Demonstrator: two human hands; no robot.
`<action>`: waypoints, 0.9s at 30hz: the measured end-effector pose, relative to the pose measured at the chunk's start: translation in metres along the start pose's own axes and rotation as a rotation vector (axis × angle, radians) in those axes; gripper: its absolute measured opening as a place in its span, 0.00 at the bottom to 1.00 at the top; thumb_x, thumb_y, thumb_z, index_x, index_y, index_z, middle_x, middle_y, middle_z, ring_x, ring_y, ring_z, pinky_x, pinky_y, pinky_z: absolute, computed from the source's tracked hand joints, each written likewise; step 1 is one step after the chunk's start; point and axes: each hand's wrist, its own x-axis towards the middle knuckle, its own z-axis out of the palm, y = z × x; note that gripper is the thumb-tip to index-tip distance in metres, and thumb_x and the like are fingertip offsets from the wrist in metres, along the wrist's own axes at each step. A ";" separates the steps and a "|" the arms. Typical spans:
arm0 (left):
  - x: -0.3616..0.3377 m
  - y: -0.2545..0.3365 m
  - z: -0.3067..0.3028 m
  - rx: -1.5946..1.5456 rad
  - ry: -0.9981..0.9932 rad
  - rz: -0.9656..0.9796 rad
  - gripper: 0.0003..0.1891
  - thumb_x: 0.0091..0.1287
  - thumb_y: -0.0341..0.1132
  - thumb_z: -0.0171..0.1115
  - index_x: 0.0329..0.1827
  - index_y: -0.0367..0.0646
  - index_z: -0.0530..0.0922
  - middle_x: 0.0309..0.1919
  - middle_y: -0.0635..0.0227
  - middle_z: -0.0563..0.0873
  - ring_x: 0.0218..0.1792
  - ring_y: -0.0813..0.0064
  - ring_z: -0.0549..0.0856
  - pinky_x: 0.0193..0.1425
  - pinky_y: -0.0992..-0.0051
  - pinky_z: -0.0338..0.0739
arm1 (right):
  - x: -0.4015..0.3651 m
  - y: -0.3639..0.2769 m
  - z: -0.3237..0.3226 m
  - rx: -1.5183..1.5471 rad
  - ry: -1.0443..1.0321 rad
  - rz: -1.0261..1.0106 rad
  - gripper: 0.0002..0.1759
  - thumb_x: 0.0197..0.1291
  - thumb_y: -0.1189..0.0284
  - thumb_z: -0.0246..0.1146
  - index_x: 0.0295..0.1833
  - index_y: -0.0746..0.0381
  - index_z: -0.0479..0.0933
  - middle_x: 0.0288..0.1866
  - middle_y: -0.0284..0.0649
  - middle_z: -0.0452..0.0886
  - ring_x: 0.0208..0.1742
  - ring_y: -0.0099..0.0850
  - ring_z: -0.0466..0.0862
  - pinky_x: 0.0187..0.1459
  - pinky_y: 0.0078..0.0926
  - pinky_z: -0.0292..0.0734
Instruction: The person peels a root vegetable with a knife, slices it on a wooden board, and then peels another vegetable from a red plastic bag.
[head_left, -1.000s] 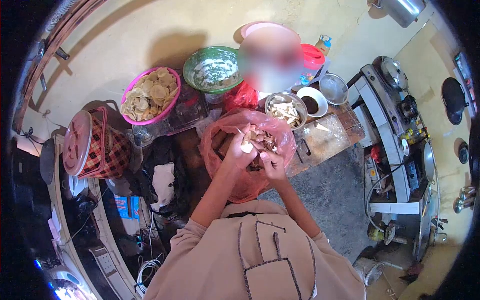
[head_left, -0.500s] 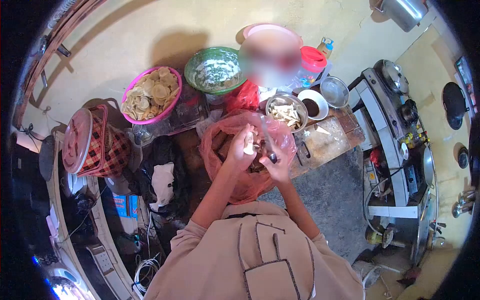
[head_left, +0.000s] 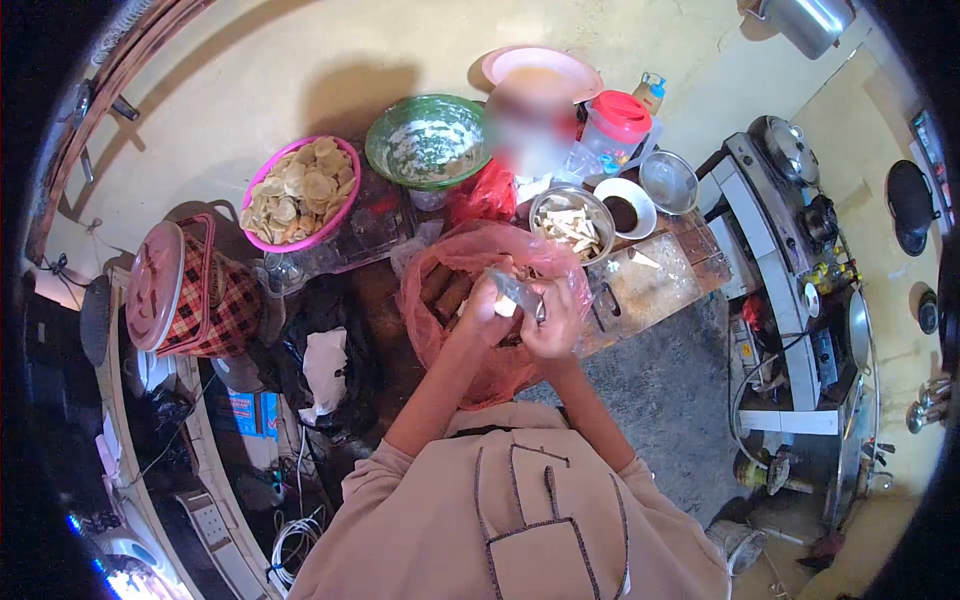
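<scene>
My left hand (head_left: 482,316) is closed around a white peeled root piece (head_left: 506,305), only partly visible between the fingers. My right hand (head_left: 556,322) grips a knife (head_left: 517,290), its blade lying across toward the root piece; whether it touches cannot be made out. Both hands are over an open pink plastic bag (head_left: 425,330) that holds brown-skinned roots (head_left: 452,297). Just beyond the bag, a metal bowl (head_left: 607,218) contains white cut sticks (head_left: 568,228).
A wooden cutting board (head_left: 660,290) with a white scrap lies to the right. Behind stand a green basin (head_left: 425,180), a pink basin of pale round slices (head_left: 300,190), a white bowl of dark liquid (head_left: 645,205) and a red-lidded jar (head_left: 618,120). A stove (head_left: 770,200) is at far right.
The knife has swung from pointing up and away to lying across toward the root piece. My right hand has turned, and my left hand has shifted slightly nearer my body.
</scene>
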 end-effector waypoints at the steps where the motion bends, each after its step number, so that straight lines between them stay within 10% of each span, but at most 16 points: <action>1: -0.004 0.003 0.002 -0.004 -0.037 -0.049 0.08 0.63 0.39 0.53 0.36 0.44 0.73 0.25 0.74 0.76 0.25 0.80 0.76 0.30 0.78 0.73 | -0.001 0.004 0.001 -0.041 0.027 0.002 0.08 0.47 0.79 0.61 0.35 0.64 0.71 0.35 0.46 0.74 0.37 0.42 0.76 0.37 0.31 0.71; 10: -0.017 0.017 0.003 -0.365 -0.336 -0.289 0.15 0.68 0.42 0.42 0.43 0.38 0.69 0.31 0.66 0.72 0.27 0.77 0.69 0.31 0.78 0.66 | 0.023 0.043 -0.018 -0.089 -0.143 0.387 0.10 0.49 0.71 0.64 0.37 0.63 0.77 0.32 0.47 0.80 0.32 0.38 0.81 0.33 0.28 0.73; 24: -0.027 0.004 0.014 0.219 0.117 0.401 0.15 0.68 0.47 0.39 0.43 0.46 0.68 0.34 0.72 0.75 0.30 0.81 0.76 0.31 0.79 0.72 | -0.018 0.001 -0.014 0.342 -0.374 0.333 0.25 0.59 0.68 0.49 0.62 0.62 0.62 0.62 0.53 0.63 0.64 0.44 0.63 0.62 0.34 0.57; 27: -0.029 0.001 0.019 0.291 0.093 0.640 0.19 0.70 0.49 0.36 0.42 0.44 0.69 0.30 0.71 0.74 0.29 0.79 0.75 0.34 0.79 0.72 | -0.021 0.002 -0.008 0.125 -0.242 0.031 0.25 0.60 0.62 0.49 0.62 0.57 0.64 0.49 0.52 0.74 0.47 0.42 0.76 0.47 0.34 0.69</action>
